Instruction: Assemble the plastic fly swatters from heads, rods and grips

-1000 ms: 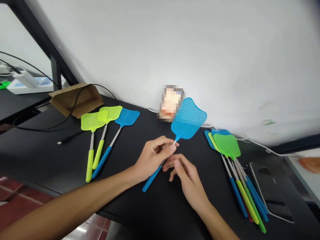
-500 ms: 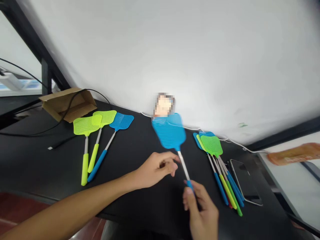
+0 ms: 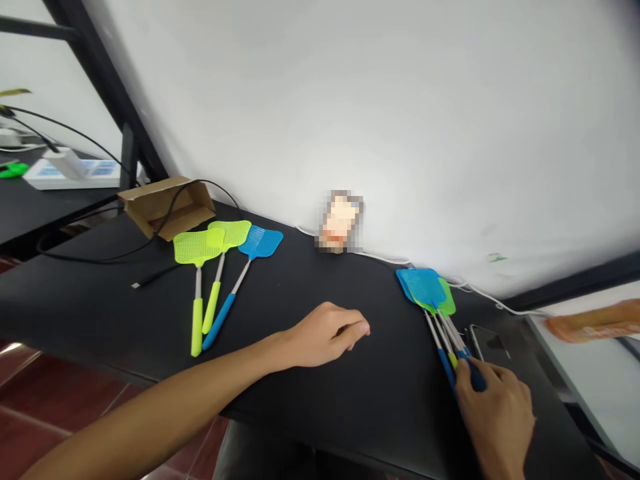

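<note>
My right hand (image 3: 497,410) is closed round the handle of a blue fly swatter (image 3: 426,287), whose head lies on top of a fanned pile at the right of the desk. Beneath it a green fly swatter (image 3: 449,300) sticks out, along with other blue and yellow-green handles. My left hand (image 3: 325,337) rests over the middle of the desk, fingers curled in to the thumb, with nothing showing in it. To its left lie two yellow-green fly swatters (image 3: 197,320) (image 3: 212,307) and a second blue fly swatter (image 3: 220,320), heads overlapping.
A smartphone (image 3: 490,343) lies partly behind my right hand. An open cardboard box (image 3: 167,207) and a black cable (image 3: 115,257) are at the back left. A pixelated object (image 3: 341,220) leans on the wall, near a white cord (image 3: 385,258). The black desk (image 3: 310,393) ends at the front.
My right hand has carried the blue fly swatter rightward from mid-desk and down onto the right-hand pile. My left hand has stayed near the middle, its fingers drawn closer together.
</note>
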Tool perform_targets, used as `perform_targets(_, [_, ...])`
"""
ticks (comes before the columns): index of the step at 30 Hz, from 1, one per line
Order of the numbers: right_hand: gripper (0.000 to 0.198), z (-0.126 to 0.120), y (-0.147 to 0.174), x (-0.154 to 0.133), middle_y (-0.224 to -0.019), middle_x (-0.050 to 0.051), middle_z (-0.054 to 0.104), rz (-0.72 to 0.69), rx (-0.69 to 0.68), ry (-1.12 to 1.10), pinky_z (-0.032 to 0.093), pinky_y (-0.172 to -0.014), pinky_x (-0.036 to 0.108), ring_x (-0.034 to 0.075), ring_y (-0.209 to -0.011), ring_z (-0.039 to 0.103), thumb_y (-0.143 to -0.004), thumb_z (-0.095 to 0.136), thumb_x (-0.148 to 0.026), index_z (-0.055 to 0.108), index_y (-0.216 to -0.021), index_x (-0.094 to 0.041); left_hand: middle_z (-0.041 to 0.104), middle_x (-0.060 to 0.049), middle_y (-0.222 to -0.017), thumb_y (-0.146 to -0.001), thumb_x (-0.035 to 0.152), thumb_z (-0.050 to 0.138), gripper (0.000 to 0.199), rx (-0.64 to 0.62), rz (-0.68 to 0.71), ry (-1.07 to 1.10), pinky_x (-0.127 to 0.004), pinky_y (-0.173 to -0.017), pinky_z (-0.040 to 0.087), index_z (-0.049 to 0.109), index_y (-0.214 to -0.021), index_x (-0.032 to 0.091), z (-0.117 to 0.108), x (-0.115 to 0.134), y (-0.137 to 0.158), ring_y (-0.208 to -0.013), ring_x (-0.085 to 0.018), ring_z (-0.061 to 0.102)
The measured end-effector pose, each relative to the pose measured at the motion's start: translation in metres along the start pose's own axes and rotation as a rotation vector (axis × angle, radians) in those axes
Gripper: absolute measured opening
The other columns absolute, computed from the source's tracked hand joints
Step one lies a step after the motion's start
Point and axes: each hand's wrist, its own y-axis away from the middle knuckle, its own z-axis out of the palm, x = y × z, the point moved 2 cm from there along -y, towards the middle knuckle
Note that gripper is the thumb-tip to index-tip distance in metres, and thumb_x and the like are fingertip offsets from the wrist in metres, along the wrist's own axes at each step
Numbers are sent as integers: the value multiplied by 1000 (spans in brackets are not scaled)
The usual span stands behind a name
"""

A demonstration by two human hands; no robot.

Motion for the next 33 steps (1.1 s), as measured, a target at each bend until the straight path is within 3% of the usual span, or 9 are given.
perform_targets(3, [44,-1,0,-7,-96,18,68,-20,44,-15,46,-80,47,35,-89,58,-92,51,-45,80,-97,-13,74,-6,-87,-108,30,42,33,62,129,-331,-29,-78,47,70,-99,15,-11,1,2,-79,-18,66])
perform_targets(6, [39,-8,-7,-23,-100,19,67,-45,118,-104,46,-90,50,36,-96,59,-94,56,-42,79,-100,-12,73,-8,-88,-107,29,44,30,152,97,-627,-33,-80,48,70,-102,16,-31,-2,14,-84,-21,65])
perform_targets(11, [27,-8,-28,-84,-102,15,68,-260,103,-405,47,-96,48,32,-100,61,-96,61,-37,76,-100,-15,73,-10,-96,-105,31,48,25,422,-328,-969,-36,-79,50,68,-102,17,-81,-11,57,-96,-26,67])
perform_targets(13, [23,1,-34,-114,-102,13,67,-378,18,-515,48,-96,48,31,-101,60,-97,61,-35,74,-100,-17,72,-12,-95,-102,34,51,25,421,-555,-1129,-38,-72,50,68,-97,16,-97,-16,72,-97,-31,67])
perform_targets(16, [19,19,-35,-154,-104,13,66,-466,-141,-664,48,-94,47,30,-102,59,-97,59,-30,73,-100,-18,71,-18,-95,-99,38,51,31,304,-814,-1252,-41,-67,51,68,-94,13,-109,-23,86,-97,-38,67])
perform_targets(21, [15,37,-27,-175,-99,8,68,-496,-267,-795,50,-90,43,26,-98,60,-98,58,-26,71,-96,-21,72,-20,-93,-102,32,38,38,144,-962,-1187,-41,-70,49,68,-96,11,-104,-32,86,-94,-38,71])
perform_targets(27, [19,33,-31,-157,-95,7,69,-383,-263,-892,50,-86,39,24,-94,62,-102,54,-29,70,-94,-21,71,-9,-77,-102,37,40,37,171,-963,-992,-32,-61,36,60,-76,19,-69,-16,86,-77,-30,71])
perform_targets(30, [23,28,-29,-158,-95,7,69,-344,-297,-959,50,-85,38,24,-94,64,-103,53,-32,71,-94,-22,65,-3,-67,-102,35,42,34,284,-887,-742,-30,-60,30,53,-74,21,-42,0,82,-66,-23,65])
perform_targets(33, [26,25,-23,-171,-97,7,71,-248,-476,-1126,50,-84,35,24,-93,66,-104,52,-37,73,-104,-22,61,0,-65,-104,36,40,34,311,-708,-457,-29,-61,31,53,-76,21,-17,11,63,-61,-18,59])
